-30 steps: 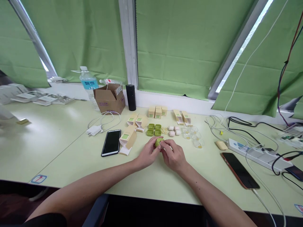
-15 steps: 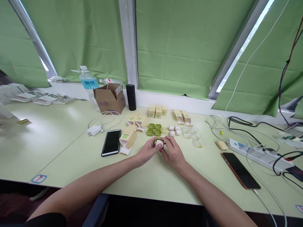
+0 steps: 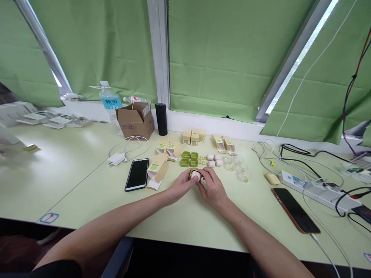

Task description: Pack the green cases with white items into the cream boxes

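Between my hands is a small green square cup with a pale pink rounded piece (image 3: pixel 195 176) in it. My left hand (image 3: pixel 183 186) is closed around the cup's left side. From the right, the fingers of my right hand (image 3: pixel 211 185) grip its edge, and they partly hide it. Just beyond stand several similar green cups (image 3: pixel 184 162) in a cluster. To their right are tiny yellowish pieces (image 3: pixel 202 160), several pale pink rounded pieces (image 3: pixel 211 163) and clear round plastic parts (image 3: pixel 240 167).
Opened cream cartons (image 3: pixel 158 168) and a black-screened phone (image 3: pixel 137 174) lie left of my hands. Small closed boxes (image 3: pixel 194 138), a black cylinder (image 3: pixel 161 119) and a cardboard box (image 3: pixel 135 122) stand behind. Another phone (image 3: pixel 295 210), a power strip (image 3: pixel 319 192) and cables are at right.
My hands stay around the green cup and pink piece with hardly any movement. The whole view has shifted slightly.
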{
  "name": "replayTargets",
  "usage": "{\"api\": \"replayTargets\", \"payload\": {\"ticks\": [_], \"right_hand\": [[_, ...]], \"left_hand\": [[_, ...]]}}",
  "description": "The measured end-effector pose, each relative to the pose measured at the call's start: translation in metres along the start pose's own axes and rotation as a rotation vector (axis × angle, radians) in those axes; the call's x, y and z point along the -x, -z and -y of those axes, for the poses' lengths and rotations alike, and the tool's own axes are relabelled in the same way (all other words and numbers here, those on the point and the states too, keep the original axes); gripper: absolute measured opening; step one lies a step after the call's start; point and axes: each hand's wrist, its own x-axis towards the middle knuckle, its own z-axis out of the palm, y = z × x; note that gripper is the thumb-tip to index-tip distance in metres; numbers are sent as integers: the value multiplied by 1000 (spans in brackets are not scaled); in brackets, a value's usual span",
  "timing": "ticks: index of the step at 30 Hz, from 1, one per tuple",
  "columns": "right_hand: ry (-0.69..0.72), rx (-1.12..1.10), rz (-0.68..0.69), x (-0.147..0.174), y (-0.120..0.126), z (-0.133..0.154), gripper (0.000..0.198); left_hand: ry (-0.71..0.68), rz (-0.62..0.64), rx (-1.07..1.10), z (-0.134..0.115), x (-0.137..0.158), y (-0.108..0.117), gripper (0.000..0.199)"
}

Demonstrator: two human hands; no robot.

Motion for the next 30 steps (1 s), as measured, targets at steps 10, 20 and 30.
{"api": "replayTargets", "payload": {"ticks": [10, 20, 30], "right_hand": [[-68, 84, -3, 1, 1, -4, 37], [-161, 534, 253, -15, 37, -24, 19], [-767, 800, 794, -28, 121, -76, 22]], "left_hand": [[62, 139, 326, -14, 0, 6, 37], [24, -27, 301, -11, -7, 21, 39], [9, -78, 351, -10, -8, 24, 36]]}}
